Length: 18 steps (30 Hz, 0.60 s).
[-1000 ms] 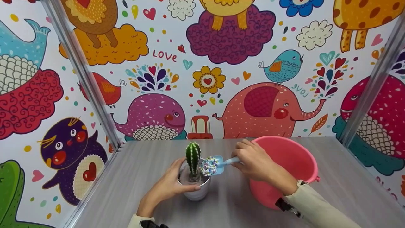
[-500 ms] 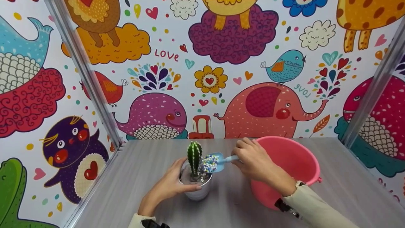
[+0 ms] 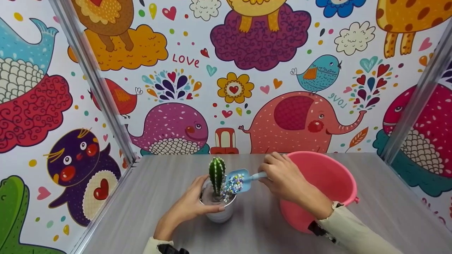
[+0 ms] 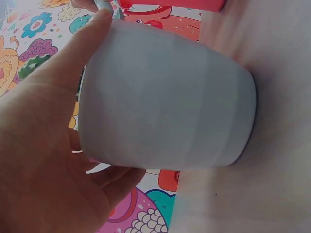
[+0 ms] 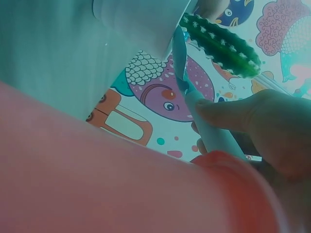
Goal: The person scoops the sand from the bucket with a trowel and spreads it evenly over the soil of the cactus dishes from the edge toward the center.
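A green cactus (image 3: 216, 173) stands upright in a white pot (image 4: 165, 97) on the table. My left hand (image 3: 190, 201) grips the pot round its rim, thumb at the near side and fingers on the far side. My right hand (image 3: 282, 176) holds a light blue toy shovel (image 3: 246, 176) by its handle. The shovel's blade tilts over the pot's right rim. Small multicoloured beads (image 3: 236, 183) lie on the blade and spill off its tip, beside the cactus stem. In the right wrist view the shovel handle (image 5: 214, 131) sits between thumb and fingers.
A pink bucket (image 3: 317, 173) stands just right of the pot, under my right forearm. The grey table (image 3: 169, 169) meets cartoon-printed walls (image 3: 190, 84) at its back and sides, with metal posts (image 3: 95, 77) at the corners.
The shovel's blade has tipped toward the pot. Beads have slid off its tip beside the cactus, and more of the bare blade shows. My left hand has kept its hold on the pot.
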Available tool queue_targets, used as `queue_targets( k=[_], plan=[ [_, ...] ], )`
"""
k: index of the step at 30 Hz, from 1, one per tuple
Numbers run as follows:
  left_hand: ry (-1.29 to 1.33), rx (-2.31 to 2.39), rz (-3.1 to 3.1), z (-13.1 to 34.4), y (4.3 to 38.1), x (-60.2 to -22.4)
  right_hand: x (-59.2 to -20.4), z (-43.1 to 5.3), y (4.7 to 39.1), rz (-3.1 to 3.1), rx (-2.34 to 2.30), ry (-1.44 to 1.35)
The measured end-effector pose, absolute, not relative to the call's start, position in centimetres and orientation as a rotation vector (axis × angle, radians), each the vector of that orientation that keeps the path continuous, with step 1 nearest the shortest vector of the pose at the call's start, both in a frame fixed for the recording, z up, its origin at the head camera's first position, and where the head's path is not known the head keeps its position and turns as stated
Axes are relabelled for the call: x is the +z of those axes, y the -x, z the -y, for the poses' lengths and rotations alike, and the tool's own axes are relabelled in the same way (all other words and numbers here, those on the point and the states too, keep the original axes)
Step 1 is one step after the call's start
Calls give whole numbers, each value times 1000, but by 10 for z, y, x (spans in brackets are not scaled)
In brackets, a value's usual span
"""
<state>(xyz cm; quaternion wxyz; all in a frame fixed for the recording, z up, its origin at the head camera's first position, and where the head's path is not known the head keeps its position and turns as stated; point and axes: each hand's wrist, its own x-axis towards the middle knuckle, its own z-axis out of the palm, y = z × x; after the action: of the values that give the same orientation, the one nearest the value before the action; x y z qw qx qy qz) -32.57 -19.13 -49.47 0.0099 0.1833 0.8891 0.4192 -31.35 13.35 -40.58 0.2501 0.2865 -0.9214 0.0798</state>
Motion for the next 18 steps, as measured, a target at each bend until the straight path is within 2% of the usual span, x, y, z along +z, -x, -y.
queue_targets(
  k=[18],
  plan=[
    [-615, 1324, -2773, 192, 325, -494, -412, -130, 317, 2432, 198, -774]
  ],
)
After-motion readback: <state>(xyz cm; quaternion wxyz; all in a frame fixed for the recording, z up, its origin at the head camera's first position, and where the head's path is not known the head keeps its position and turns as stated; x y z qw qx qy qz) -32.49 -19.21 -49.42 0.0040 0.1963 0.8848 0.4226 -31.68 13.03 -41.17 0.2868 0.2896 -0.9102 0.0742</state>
